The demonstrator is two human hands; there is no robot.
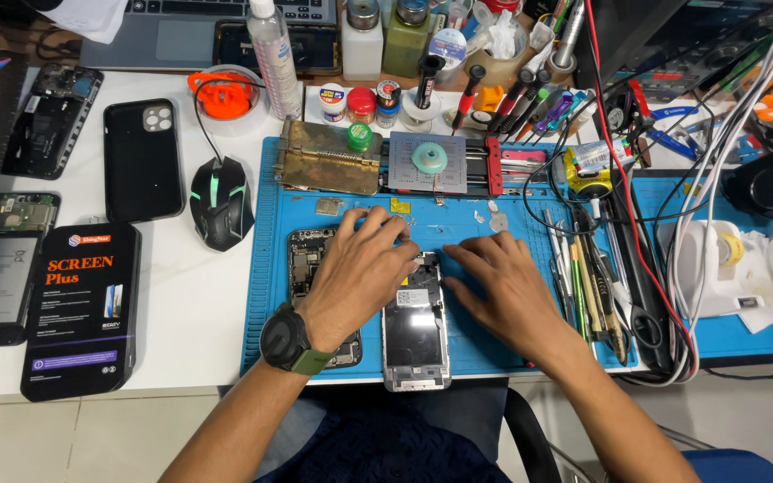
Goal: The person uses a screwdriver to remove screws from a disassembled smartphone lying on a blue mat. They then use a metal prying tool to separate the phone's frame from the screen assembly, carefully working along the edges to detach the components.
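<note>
1. Left hand (357,268) laid palm down over opened phone (308,268) on blue mat (458,224); fingers spread, fingertips toward top edge of frame (415,324). Nothing clamped.
2. Right hand (500,284) flat on mat just right of frame, fingers pointing left, tips touching frame's upper corner. Open, holding nothing.
3. Hands close together, not touching.
4. Frame lying flat, near front edge of mat, just beside opened phone.
5. Watch (286,342) on left wrist.
6. Tweezers and tools (583,277) in a row on mat, right of right hand.
7. Mouse (222,200) on counter (194,304), left of mat.
8. Black case (142,159) and black box (80,309) further left, well apart from hands.
9. Metal holder (324,159) at back of mat.
</note>
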